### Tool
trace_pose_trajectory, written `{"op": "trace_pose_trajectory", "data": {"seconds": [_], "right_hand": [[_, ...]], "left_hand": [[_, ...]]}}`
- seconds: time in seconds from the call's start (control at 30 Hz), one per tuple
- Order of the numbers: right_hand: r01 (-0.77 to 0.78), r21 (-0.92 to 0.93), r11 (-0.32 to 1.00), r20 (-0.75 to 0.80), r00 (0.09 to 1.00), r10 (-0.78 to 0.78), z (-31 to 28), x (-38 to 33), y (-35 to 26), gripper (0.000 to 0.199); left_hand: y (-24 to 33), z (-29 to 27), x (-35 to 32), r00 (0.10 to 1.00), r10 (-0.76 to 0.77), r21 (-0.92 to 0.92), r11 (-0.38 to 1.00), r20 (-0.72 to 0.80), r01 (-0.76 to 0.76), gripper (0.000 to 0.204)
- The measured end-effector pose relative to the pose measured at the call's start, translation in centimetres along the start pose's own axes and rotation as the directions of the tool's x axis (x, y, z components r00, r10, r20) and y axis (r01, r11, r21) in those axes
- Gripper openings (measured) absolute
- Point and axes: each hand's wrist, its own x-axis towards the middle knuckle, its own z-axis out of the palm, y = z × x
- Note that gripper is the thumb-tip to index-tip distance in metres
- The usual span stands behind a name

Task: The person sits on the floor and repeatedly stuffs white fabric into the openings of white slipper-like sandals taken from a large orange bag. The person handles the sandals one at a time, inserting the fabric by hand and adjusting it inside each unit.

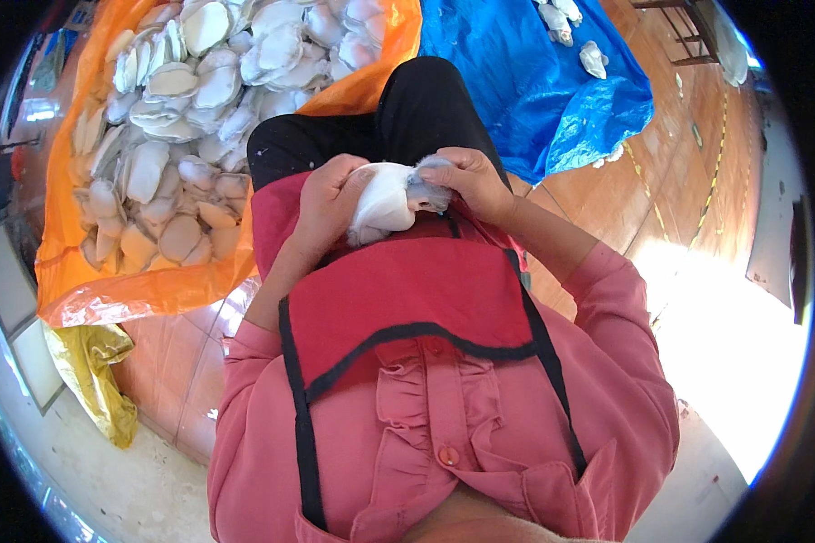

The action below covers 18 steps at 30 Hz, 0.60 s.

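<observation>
Above my lap I hold a white, rounded soft piece (382,201) with a grey fuzzy part at its right end, perhaps a plush toy piece. My left hand (329,201) grips its left side, the thumb on top and the other fingers mostly hidden behind. At the fuzzy end, my right hand (480,184) pinches the grey material between thumb and fingers. To the left, a large heap of flat, oval white soft pieces (179,240) lies on an orange plastic sheet (145,294).
A blue plastic sheet (507,90) spreads ahead on the right, with several small white stuffed pieces (593,60) on it. A crumpled yellow sack (95,376) lies on the floor at left. Bright sunlight falls on the tiled floor (598,195) to the right, and a dark-legged stool (688,36) stands far right.
</observation>
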Motion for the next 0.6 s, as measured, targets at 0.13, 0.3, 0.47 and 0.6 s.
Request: {"op": "trace_pose_trajectory", "data": {"seconds": [0.13, 0.3, 0.47, 0.6], "right_hand": [[0.028, -0.289, 0.957, 0.030, 0.999, -0.020, 0.0, 0.4, -1.0, 0.026], [0.002, -0.435, 0.901, -0.013, 1.000, -0.008, 0.3, 0.2, -2.6, 0.031], [0.036, -0.468, 0.883, -0.003, 0.999, -0.042, -0.3, -0.8, -2.5, 0.031], [0.028, -0.438, 0.899, 0.035, 0.999, -0.014, -0.7, -3.1, -3.8, 0.029]], "left_hand": [[1.0, -0.4, -0.3, 0.999, -0.021, 0.040, 0.999, -0.033, 0.022, 0.020], [3.2, -0.9, 0.0, 0.916, 0.143, 0.526, 0.781, 0.374, -0.337, 0.033], [1.1, -1.1, 1.2, 0.814, 0.295, 0.469, 0.698, 0.501, -0.542, 0.036], [0.2, -1.3, 2.0, 0.766, 0.378, 0.291, 0.765, 0.520, -0.574, 0.029]]}}
